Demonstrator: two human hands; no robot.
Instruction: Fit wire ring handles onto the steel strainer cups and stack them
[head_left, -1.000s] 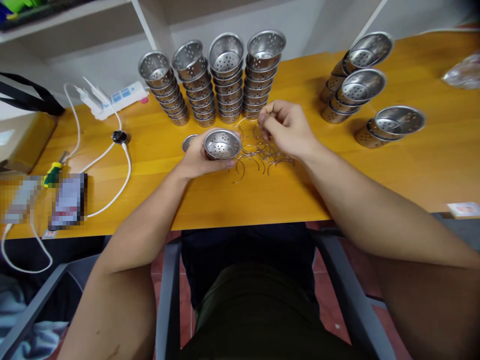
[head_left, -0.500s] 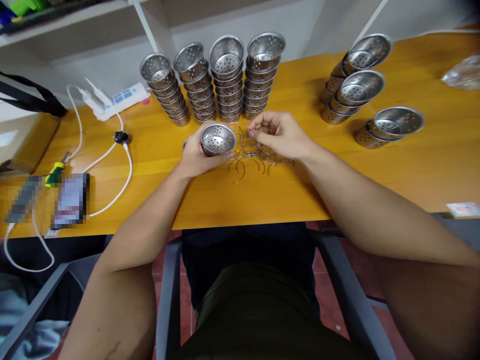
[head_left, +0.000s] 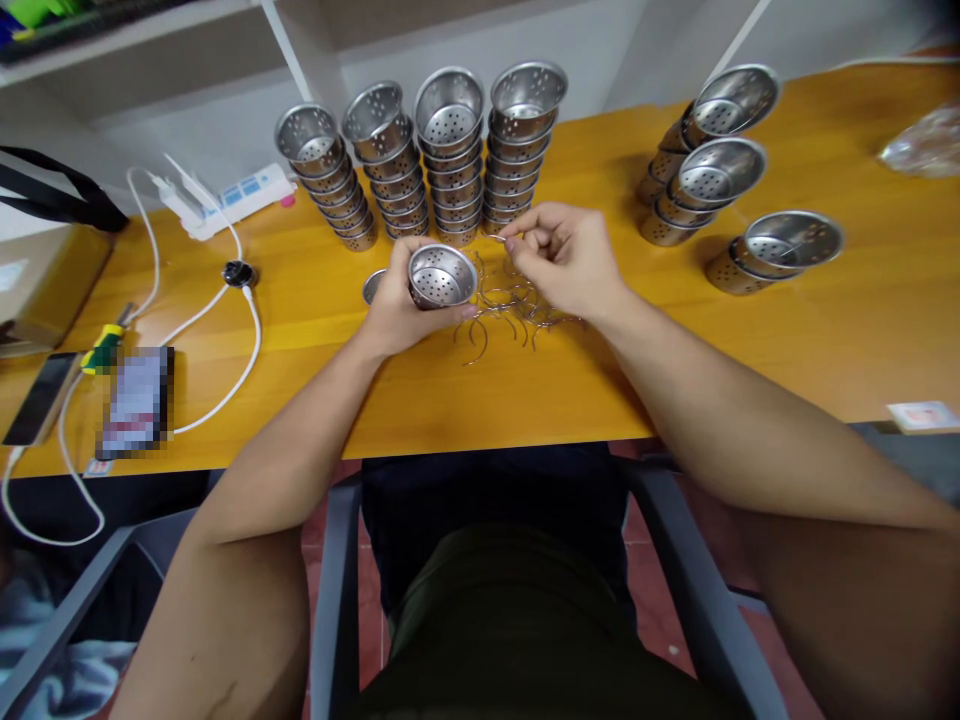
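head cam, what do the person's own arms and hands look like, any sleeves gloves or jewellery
Both arms are bare from the bottom of the picture to the fingertips: no sleeves in view. The left hand and right hand wear no gloves, and no watch, ring or band shows on either wrist or on the fingers in view.

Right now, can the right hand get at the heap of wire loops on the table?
Probably yes. The right hand hovers directly over the wire loops, pinching one, with nothing between. The left hand holds a perforated cup off to the side.
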